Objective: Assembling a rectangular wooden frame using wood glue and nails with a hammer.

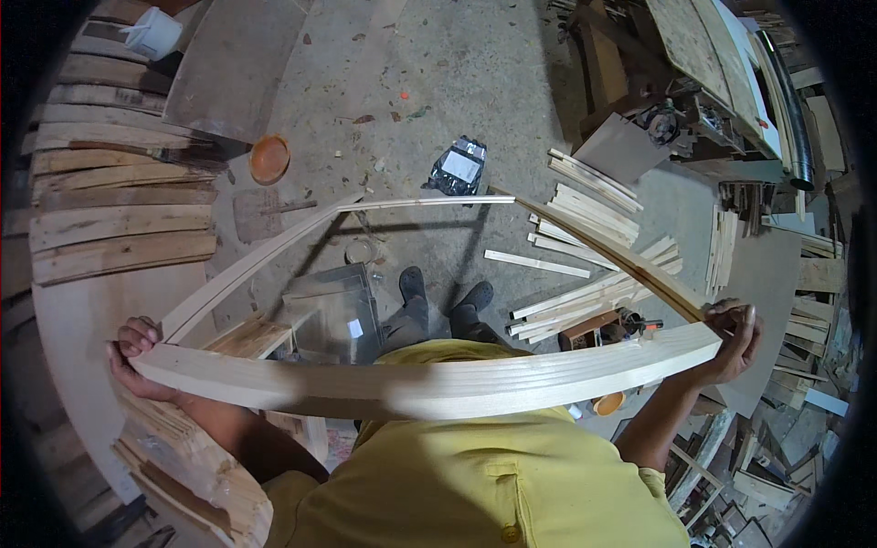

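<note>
A person in a yellow shirt holds a four-sided wooden frame aloft in a cluttered woodshop, its near rail running crosswise before the torso. The left hand clasps that rail's left corner and the right hand clasps the opposite one, neither nearer to the frame than the other (each has an end to itself). From this two-cornered grip the frame lies wholly forward, its left side rail and right side rail reaching away to a thin far rail that neither hand touches. Below are dark clogs on a concrete floor, with pale wood strips piled to the right; past the far rail sit a black plastic-wrapped package and, leftward, an orange bowl.
</note>
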The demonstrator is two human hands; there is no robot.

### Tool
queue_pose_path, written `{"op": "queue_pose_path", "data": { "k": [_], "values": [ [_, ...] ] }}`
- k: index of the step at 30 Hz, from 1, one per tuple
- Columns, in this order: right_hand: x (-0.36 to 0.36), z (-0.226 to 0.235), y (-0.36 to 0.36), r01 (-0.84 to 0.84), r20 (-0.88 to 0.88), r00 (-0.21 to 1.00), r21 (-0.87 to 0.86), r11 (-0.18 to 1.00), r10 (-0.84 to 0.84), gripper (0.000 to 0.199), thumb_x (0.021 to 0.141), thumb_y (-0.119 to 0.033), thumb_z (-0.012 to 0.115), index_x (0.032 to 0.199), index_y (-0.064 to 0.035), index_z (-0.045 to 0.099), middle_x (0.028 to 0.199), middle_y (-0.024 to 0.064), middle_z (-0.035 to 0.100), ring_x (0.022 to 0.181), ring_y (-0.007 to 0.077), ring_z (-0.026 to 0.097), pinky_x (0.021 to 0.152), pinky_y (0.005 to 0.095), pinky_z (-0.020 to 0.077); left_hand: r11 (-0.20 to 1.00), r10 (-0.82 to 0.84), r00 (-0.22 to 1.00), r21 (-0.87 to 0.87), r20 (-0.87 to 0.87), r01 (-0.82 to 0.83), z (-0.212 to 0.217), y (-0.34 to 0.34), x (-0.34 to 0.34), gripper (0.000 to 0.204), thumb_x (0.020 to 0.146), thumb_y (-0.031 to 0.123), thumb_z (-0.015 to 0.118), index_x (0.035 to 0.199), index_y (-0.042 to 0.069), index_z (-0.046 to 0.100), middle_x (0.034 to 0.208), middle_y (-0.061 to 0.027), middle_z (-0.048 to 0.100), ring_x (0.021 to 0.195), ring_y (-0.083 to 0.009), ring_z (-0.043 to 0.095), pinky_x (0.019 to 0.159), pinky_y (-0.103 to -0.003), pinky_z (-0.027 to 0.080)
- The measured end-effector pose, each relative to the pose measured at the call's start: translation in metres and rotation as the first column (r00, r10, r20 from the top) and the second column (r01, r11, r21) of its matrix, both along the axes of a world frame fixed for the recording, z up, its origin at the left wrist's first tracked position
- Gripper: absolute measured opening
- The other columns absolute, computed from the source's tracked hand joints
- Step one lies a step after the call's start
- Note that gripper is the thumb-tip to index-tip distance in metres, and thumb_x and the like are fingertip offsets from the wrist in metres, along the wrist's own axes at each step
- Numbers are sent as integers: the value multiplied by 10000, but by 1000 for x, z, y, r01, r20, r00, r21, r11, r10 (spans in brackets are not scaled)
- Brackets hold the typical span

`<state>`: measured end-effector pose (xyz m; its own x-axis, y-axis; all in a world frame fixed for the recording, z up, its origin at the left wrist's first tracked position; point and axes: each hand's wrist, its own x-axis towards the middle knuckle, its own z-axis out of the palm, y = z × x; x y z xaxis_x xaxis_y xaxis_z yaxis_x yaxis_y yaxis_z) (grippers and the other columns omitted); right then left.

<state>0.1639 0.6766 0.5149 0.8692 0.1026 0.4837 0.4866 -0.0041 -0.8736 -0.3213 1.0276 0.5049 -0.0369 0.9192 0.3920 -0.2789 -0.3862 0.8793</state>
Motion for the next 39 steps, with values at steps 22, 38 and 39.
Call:
{"op": "queue_pose_path", "data": {
  "k": [22, 38, 39],
  "values": [
    [0, 2, 4, -102, -19, 995, 18, 995, 103, 212, 945, -124, 440, 781, -11, 513, 621, 156, 527, 535, 168, 486, 503, 263, 421, 995, -100, 994, 20, 52, 99, 0, 7, -5, 321, 966, 245, 321, 680, 114, 388, 579, -40, 378, 595, -165, 365, 603, -302, 301],
    [24, 10, 40, -27, -16, 999, 44, 999, 27, 194, 917, -159, 519, 795, -9, 535, 650, 103, 528, 587, 131, 489, 526, 230, 379, 996, 60, 991, -78, 120, -51, 17, 33, 39, 318, 956, 259, 366, 672, 117, 340, 622, -22, 344, 601, -154, 324, 619, -294, 313],
    [31, 11, 46, -21, -27, 999, 59, 998, 22, 203, 919, -167, 519, 816, 6, 544, 664, 94, 526, 614, 137, 505, 533, 228, 381, 991, 102, 986, -98, 129, -90, 21, 41, 44, 318, 956, 259, 366, 672, 117, 340, 622, -22, 344, 601, -154, 324, 619, -294, 313]
  ]
}}
